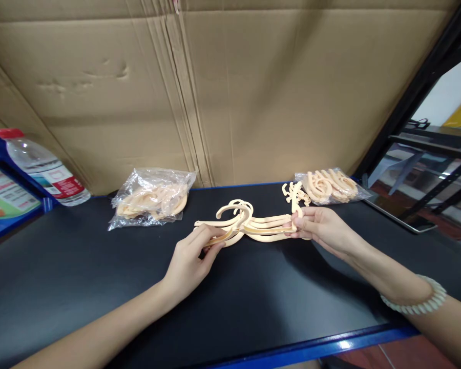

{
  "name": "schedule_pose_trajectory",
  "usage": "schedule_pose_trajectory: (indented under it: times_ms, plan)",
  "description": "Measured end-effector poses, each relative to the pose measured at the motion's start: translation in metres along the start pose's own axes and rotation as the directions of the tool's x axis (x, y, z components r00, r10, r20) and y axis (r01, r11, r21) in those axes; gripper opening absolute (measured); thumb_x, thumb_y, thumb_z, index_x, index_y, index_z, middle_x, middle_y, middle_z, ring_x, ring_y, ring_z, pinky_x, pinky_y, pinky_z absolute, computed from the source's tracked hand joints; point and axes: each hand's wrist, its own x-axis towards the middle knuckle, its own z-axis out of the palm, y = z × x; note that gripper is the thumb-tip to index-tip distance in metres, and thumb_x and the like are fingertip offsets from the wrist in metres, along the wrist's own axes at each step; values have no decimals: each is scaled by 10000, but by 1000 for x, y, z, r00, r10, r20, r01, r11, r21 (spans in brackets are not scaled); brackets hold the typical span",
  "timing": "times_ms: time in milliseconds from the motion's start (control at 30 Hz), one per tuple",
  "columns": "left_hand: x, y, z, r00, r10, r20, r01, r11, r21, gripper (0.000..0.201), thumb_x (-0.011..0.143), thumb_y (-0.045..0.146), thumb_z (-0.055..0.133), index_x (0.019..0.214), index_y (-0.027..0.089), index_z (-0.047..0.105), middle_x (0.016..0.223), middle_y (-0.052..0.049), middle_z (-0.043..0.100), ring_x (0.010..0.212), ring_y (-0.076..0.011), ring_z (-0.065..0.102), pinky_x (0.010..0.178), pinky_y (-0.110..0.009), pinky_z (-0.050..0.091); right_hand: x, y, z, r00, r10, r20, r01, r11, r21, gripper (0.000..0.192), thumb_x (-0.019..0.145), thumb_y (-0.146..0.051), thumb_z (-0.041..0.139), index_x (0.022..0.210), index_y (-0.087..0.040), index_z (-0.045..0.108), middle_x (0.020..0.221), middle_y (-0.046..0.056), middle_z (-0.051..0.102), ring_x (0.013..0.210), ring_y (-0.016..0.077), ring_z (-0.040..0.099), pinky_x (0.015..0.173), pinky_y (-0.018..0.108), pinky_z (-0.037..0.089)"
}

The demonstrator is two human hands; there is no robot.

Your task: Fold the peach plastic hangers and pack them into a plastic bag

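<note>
A cream plastic clothes hanger (241, 225) is held above the black tabletop, its hook pointing up and to the left. My left hand (194, 253) is closed on the hanger's left arm, thumb below and fingers over it. At the other end, my right hand (318, 228) pinches a short curved cream piece (296, 200) against the tip of the hanger's right arm. Whether the two are joined there is hidden by the fingers. Several similar hangers (269, 238) lie just behind and under the held one.
A small pile of cream hooks (290, 192) lies behind my right hand, beside a clear bag of cream parts (330, 185). Another clear bag (153, 197) is at back left, near a water bottle (48, 169). Cardboard (253, 92) walls the back; a tablet-like device (401, 212) lies right.
</note>
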Motion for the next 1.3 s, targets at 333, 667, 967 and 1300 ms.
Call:
schedule_pose_trajectory:
  times_ms: [333,667,967,1300]
  plan:
    - [-1,6,-1,1000,-27,2,27,1000,-16,130,897,185,533,1018,184,581,941,-51,669,789,-154,633,654,-232,506,-2,1,7,977,-172,-130,160,982,-98,381,571,-454,824,691,-179,589,689,37,674,597,154,627,659,329,539]
    - [10,7,-18,998,-60,10,59,995,82,87,873,213,548,941,194,599,850,-23,624,754,-144,596,647,-230,478,9,-14,-22,970,-230,-82,231,973,12,186,692,-390,722,771,-228,679,878,47,638,751,178,554,558,296,432]
    - [11,8,-30,961,-22,276,-50,966,253,73,758,145,597,791,205,623,758,-7,638,698,-167,594,621,-266,458,10,-34,-64,988,-69,140,120,911,-395,209,636,-379,779,739,-212,708,715,15,654,618,126,549,564,272,421]
    - [3,11,-18,941,12,339,-107,958,264,191,780,132,574,949,213,607,950,-37,648,856,-202,628,708,-293,506,12,-27,-66,965,-179,192,259,545,-798,174,692,-360,683,729,-190,664,637,14,655,565,136,550,519,260,376]
